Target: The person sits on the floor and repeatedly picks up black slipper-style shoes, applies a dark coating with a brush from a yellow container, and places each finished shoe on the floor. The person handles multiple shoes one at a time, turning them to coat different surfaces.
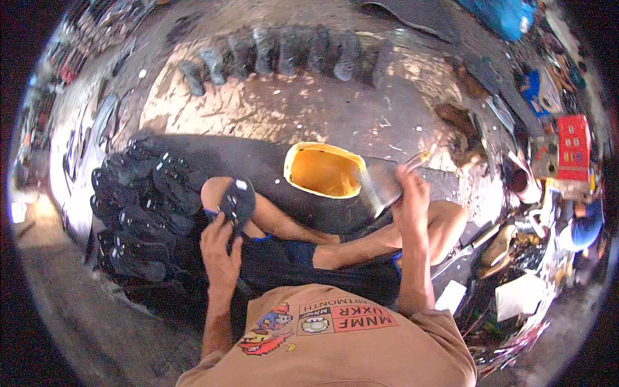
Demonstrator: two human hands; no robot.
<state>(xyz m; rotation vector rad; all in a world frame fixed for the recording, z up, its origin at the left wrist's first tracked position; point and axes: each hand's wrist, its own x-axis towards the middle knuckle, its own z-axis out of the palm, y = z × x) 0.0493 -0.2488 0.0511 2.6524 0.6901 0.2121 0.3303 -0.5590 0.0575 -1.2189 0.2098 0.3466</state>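
Right fingers wrap a blurred brush beside the yellow tub; left fingers half-curl at a black sole, grip unclear—best steady it, load lightly!

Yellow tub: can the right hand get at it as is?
Likely yes: the right hand is just beside the yellow tub, whose top is open. Only the blurred flat tool it holds comes between them, reaching toward the rim.
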